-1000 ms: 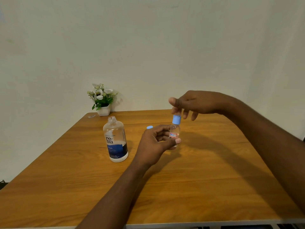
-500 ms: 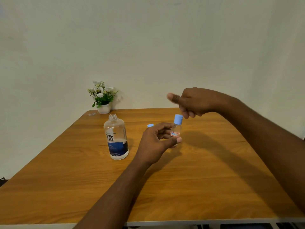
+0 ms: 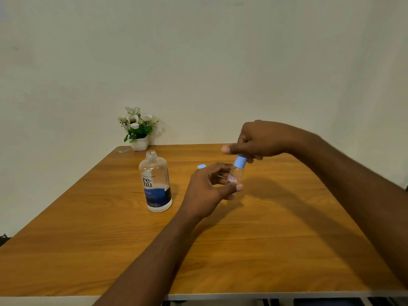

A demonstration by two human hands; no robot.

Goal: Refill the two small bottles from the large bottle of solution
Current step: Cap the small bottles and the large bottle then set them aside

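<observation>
The large clear bottle (image 3: 156, 184) with a blue label stands uncapped on the wooden table (image 3: 276, 239), left of centre. My left hand (image 3: 209, 191) holds a small clear bottle (image 3: 235, 176) with a red-framed label, slightly tilted above the table. Its light blue cap (image 3: 240, 161) is on, and the fingers of my right hand (image 3: 256, 140) are closed around the cap's top. Behind my left hand peeks another light blue cap (image 3: 201, 166); what lies under it is hidden.
A small white pot of white flowers (image 3: 138, 129) stands at the table's far left corner, with a small clear item (image 3: 123, 151) beside it. A plain wall rises right behind the table. The near table edge runs along the bottom.
My right hand has come down from just above the small bottle onto its blue cap. My left hand keeps holding the bottle in about the same place.
</observation>
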